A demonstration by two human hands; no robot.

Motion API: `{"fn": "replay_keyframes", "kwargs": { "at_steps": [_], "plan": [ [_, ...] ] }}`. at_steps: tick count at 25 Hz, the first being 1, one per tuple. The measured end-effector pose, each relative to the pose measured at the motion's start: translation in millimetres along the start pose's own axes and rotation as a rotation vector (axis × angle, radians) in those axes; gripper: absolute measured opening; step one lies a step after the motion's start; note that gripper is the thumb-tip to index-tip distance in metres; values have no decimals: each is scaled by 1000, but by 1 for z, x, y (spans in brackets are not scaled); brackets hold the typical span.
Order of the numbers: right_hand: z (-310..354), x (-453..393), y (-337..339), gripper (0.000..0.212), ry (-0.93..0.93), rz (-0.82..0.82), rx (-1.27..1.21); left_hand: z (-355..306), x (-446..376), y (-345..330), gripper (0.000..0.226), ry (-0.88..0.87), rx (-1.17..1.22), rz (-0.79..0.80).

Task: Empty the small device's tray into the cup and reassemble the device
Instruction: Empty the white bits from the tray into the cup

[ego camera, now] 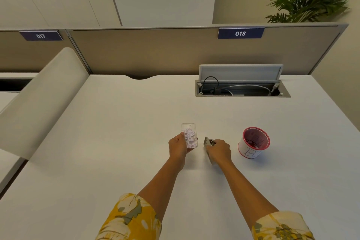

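Head view: tray (pixel 190 135) in left hand (pixel 177 147).

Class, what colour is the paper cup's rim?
Red, on the white paper cup; clearest in the head view.

Clear tray (pixel 190 135) full of pale paper dots, metal punch (pixel 208 144) just right, red-rimmed white cup (pixel 253 143) upright farther right

Right of the right hand (pixel 219 149) the cup (pixel 254 142) stood apart, with bare table (pixel 126 132) between. The left hand (pixel 177 147) with its tray (pixel 189 136) lay just beside, leaving a narrow gap. Beyond both hands the surface was open up to the cable hatch (pixel 241 87), seemingly recessed.
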State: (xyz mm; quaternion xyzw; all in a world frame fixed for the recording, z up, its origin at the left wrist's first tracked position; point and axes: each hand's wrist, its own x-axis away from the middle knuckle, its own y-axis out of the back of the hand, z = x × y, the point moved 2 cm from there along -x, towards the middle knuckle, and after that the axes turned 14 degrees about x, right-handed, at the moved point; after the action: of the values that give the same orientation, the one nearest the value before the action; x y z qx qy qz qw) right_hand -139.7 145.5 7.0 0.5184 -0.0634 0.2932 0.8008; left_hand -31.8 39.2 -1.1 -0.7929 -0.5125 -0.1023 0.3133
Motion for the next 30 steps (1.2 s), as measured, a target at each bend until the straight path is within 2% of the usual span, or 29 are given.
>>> {"fn": "replay_keyframes", "kwargs": {
  "at_steps": [2,5,8,11,12,13,15,17,19,22,26,30],
  "plan": [
    [0,2,-1,29,-6,-43,38,0,1,-1,34,5,-3,21],
    [-2,6,-7,15,-20,-94,55,0,4,-1,35,10,12,60],
    [-4,9,-8,26,-17,-84,40,1,8,-2,36,7,19,99],
    [-4,11,1,47,-10,-37,39,2,9,-2,36,9,6,128],
    [-3,11,7,44,0,-45,17,3,9,-3,36,12,-8,131],
    [-3,9,12,36,34,-65,-29,4,10,-4,35,18,-24,136],
    [0,5,23,35,102,-83,-198,5,12,-6,35,34,-73,171],
    [1,-2,33,32,75,-11,-483,5,14,-9,38,35,-161,237],
    [1,-9,39,23,38,64,-669,4,16,-12,40,35,-243,318],
    [-6,-14,48,14,34,115,-716,3,20,-21,40,64,-282,398],
    [-19,-10,66,24,1,157,-814,-2,25,-38,38,98,-295,433],
    [-34,-6,89,24,12,158,-749,-2,26,-56,39,132,-289,472]
  ]
}}
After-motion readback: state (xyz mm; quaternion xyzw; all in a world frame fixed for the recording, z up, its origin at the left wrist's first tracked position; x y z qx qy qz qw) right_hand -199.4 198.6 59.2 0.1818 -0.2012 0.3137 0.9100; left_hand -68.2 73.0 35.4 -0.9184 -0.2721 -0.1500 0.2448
